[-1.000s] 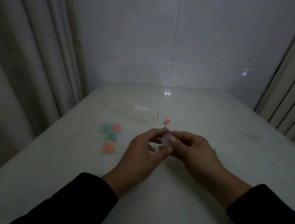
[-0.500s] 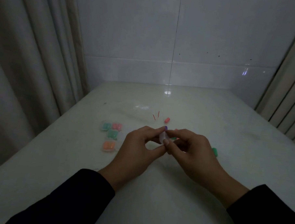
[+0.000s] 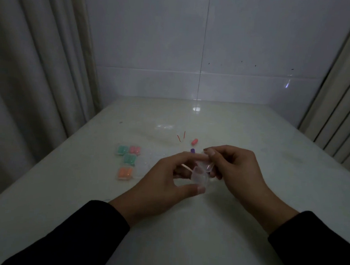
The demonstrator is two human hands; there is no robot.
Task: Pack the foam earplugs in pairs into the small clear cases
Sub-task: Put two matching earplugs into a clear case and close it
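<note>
Head view, looking down at a pale desk (image 3: 185, 243) in dim light. Both hands meet above the middle of the desk, working on one small clear case (image 3: 200, 174). The left hand (image 3: 168, 184) pinches the case between thumb and forefinger. The right hand (image 3: 234, 169) has its fingers curled, thumb and forefinger pinching the case's upper flap, which looks like the lid being swung apart from the base.

Toward the left edge lie four filled cases: a teal case (image 3: 122, 150) touching a pink case (image 3: 135, 150), a second teal case (image 3: 130, 158) just in front of them, and an orange case (image 3: 125, 173) nearest the person. Just beyond the hands, toward the far edge, a loose pink earplug (image 3: 194, 142) and a purple earplug (image 3: 192, 150) rest on the desk.

The step in hand appears to be opening an empty case. Next, a matching pair must be picked up and seated inside before the lid snaps closed.

Low light and the case's transparency make its hinge and contents hard to read. Faint clear shapes on the desk beyond the filled cases may be more cases, though that is uncertain. Dark sleeves are cut off at the bottom of the view.
</note>
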